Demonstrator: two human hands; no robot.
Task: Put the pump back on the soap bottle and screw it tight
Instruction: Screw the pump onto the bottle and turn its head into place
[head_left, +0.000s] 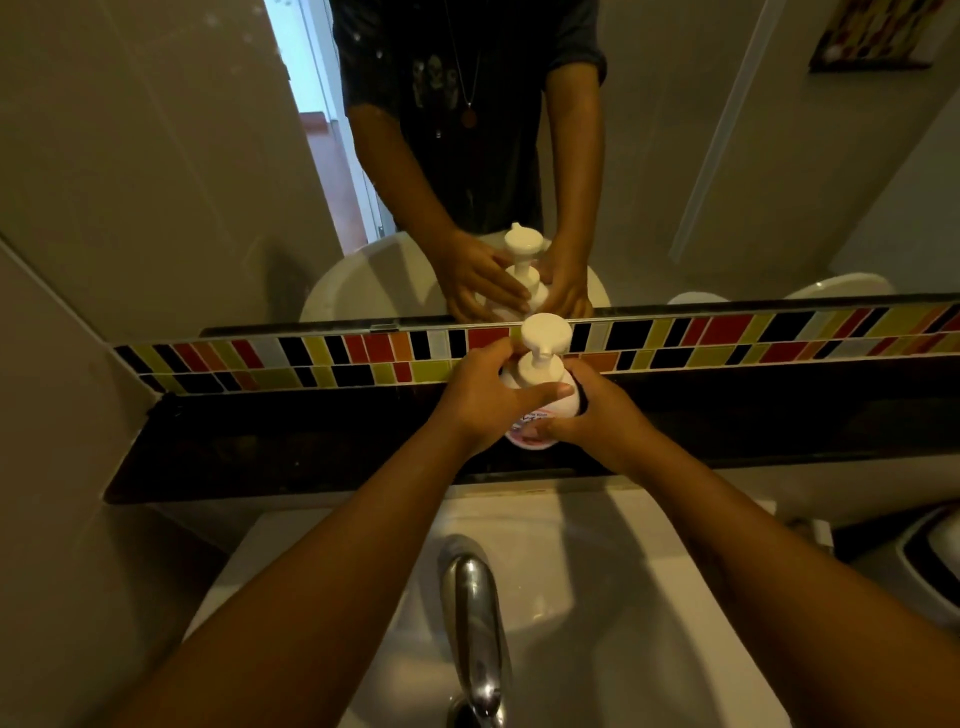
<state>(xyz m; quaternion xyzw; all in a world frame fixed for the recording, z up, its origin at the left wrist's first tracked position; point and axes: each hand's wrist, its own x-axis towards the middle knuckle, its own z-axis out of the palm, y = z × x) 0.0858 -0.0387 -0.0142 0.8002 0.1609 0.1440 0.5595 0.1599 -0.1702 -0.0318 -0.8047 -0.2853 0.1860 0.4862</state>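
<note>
The soap bottle (531, 434) stands upright on the dark ledge (291, 447) behind the sink, white with a pink label. Its white pump (544, 332) sits on top, head pointing away from me. My left hand (485, 397) wraps the bottle's upper part and the pump collar, thumb laid across the front. My right hand (597, 415) grips the bottle's lower right side. Both hands hide most of the bottle's body.
A chrome tap (475, 608) rises over the white sink (649, 597) right below my arms. A strip of coloured tiles (727, 340) and a mirror (156, 156) back the ledge. A dark-rimmed bin (930, 561) stands at the right.
</note>
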